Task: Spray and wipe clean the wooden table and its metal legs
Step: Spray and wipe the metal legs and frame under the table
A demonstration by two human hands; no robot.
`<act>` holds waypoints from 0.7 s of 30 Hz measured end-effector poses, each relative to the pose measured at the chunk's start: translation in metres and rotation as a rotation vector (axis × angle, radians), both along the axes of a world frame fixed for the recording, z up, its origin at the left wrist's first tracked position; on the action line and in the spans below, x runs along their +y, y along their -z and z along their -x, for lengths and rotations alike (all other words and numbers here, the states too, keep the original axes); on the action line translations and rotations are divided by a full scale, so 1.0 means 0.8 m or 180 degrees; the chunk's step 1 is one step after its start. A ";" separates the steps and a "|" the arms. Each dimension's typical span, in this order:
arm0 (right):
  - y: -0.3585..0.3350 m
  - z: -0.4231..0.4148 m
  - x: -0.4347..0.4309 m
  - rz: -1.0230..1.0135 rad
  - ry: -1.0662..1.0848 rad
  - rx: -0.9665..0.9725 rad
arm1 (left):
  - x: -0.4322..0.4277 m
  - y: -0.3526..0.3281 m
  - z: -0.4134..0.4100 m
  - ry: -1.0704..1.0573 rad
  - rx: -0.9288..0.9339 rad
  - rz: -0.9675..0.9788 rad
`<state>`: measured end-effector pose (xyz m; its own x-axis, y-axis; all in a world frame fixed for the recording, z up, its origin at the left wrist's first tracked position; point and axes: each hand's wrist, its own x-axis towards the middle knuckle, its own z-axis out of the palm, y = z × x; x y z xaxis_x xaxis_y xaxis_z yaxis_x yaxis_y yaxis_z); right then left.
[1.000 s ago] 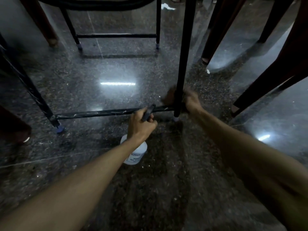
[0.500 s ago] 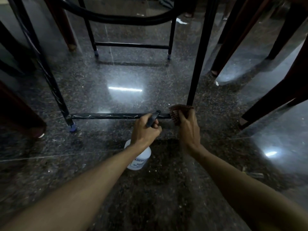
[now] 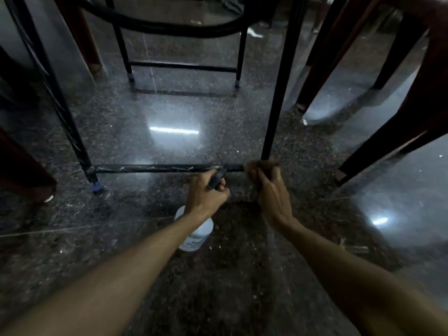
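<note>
I look down under the table at its black metal frame. A low crossbar [image 3: 157, 169] runs between the near left leg [image 3: 72, 137] and the near right leg [image 3: 274, 112]. My left hand [image 3: 206, 192] grips the dark trigger head of a white spray bottle [image 3: 196, 235], nozzle close to the crossbar. My right hand [image 3: 269, 190] holds a brown cloth [image 3: 263, 164] bunched against the foot of the right leg, where it meets the crossbar. The tabletop is out of view.
The far legs with their own crossbar [image 3: 184, 66] stand further back on the polished dark stone floor [image 3: 169, 112]. Dark red chair legs [image 3: 378, 141] slant in at the right, and others stand at the left [image 3: 21, 170]. White specks litter the floor.
My right hand came off the leg's right side and settled in front of the joint with the cloth. The view drew closer. My left hand kept its hold on the sprayer.
</note>
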<state>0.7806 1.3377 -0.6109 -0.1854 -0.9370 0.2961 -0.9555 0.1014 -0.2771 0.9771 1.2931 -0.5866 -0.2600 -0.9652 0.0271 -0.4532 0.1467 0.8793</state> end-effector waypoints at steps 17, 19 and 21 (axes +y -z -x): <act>-0.023 -0.042 -0.024 0.0426 0.0387 -0.0907 | 0.009 0.003 -0.043 -0.0880 -0.0512 -0.0449; -0.010 -0.060 -0.037 0.0146 0.0402 -0.0864 | 0.007 0.002 -0.058 -0.0903 -0.0531 -0.0386; -0.002 -0.083 -0.055 -0.0002 0.0311 -0.0798 | 0.003 -0.001 -0.073 -0.0962 -0.0581 -0.0279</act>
